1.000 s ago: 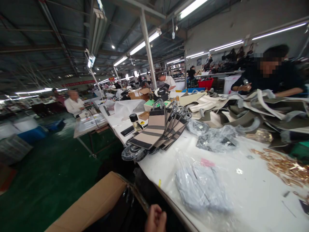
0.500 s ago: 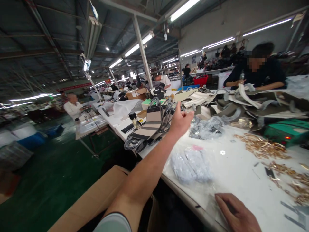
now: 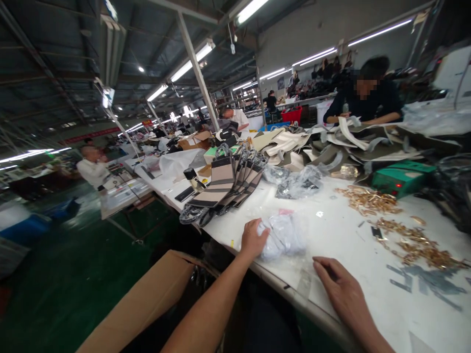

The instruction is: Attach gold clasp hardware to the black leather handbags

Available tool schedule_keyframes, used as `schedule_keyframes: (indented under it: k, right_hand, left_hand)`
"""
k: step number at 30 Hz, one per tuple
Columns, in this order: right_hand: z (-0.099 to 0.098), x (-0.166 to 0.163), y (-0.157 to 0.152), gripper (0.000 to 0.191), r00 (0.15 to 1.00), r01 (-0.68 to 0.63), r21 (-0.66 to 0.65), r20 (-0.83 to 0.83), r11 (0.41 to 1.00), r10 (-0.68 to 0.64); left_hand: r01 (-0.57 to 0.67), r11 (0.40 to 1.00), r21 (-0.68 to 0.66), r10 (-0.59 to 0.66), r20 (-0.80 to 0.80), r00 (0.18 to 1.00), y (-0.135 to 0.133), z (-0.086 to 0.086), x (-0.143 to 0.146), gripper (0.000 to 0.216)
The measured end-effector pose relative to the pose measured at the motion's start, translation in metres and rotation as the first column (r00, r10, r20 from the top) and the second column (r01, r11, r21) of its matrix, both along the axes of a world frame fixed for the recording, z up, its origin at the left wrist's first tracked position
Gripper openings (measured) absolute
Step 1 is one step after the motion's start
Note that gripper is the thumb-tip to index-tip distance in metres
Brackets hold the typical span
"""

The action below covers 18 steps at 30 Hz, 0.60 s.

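Note:
On the white table (image 3: 235, 220) lies a clear plastic bag (image 3: 285, 238) packed with white folded pieces and a pink patch at its top. My left hand (image 3: 253, 239) is at the bag's left end, its fingers bent against the plastic and the thumb across the near side. To the right of the bag, my right hand (image 3: 340, 284) rests low by the table's front edge, holding nothing I can see, with a gap between thumb and fingers. A clear plastic strip (image 3: 304, 283) lies just left of it. Beyond the bag is a fanned stack of beige-and-black bag panels (image 3: 217, 184) with dark handles.
Gold metal hardware (image 3: 415, 240) is heaped at right, beside grey flat strips (image 3: 434, 282). A green box (image 3: 403, 177) with a red light stands behind. Cut material (image 3: 353, 137) is piled before a seated co-worker (image 3: 368, 100). A cardboard box (image 3: 147, 299) is below the table at left.
My left hand has drawn back from over the panels, where a finger was stretched out, to the plastic bag. My right hand stays near the table edge. The view has shifted right.

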State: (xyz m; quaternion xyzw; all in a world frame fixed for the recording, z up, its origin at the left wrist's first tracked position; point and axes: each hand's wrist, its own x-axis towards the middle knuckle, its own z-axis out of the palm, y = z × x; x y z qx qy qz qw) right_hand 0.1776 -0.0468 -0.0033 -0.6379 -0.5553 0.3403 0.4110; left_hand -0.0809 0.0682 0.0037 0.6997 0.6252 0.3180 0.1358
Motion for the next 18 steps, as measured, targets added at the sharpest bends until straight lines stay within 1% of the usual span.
schedule_keyframes:
  k: [2,3,6,10,13,15,16,18]
  right_hand:
    - [0.000,0.007,0.019,0.044,0.998,0.051,-0.030,-0.040,0.998,-0.052]
    - [0.000,0.011,0.031,0.045,0.997,0.051,-0.045,-0.053,0.998,-0.053]
    - [0.004,0.014,0.068,0.042,0.999,-0.031,-0.059,-0.022,0.998,0.030]
    - [0.012,0.000,0.101,0.040,0.977,-0.135,-0.072,0.157,0.988,0.145]
    - [0.008,-0.011,0.115,0.050,0.929,-0.153,-0.133,0.318,0.979,0.188]
    - [0.000,-0.014,0.122,0.059,0.907,-0.173,-0.137,0.363,0.975,0.212]
    - [-0.005,-0.015,0.125,0.063,0.906,-0.190,-0.118,0.361,0.975,0.220]
    - [-0.015,-0.014,0.128,0.067,0.917,-0.232,-0.054,0.320,0.971,0.237]
  left_hand:
    - [0.008,1.000,0.009,-0.008,0.032,0.999,0.001,-0.003,-0.002,0.042]
    - [0.012,1.000,0.009,-0.013,0.042,0.999,0.002,-0.004,-0.002,0.041]
    - [0.014,1.000,0.017,-0.015,0.056,0.998,0.003,-0.006,-0.005,0.041]
    - [0.008,0.998,0.064,-0.010,0.043,0.999,-0.006,-0.006,-0.009,0.039]
    - [0.021,0.992,0.126,-0.013,-0.066,0.998,-0.017,0.005,-0.005,0.042]
    - [0.077,0.983,0.168,-0.050,-0.156,0.986,-0.027,0.016,0.005,0.052]
    - [0.134,0.975,0.175,-0.100,-0.189,0.977,-0.033,0.022,0.012,0.058]
    - [0.283,0.944,0.167,-0.244,-0.221,0.944,-0.045,0.031,0.028,0.068]
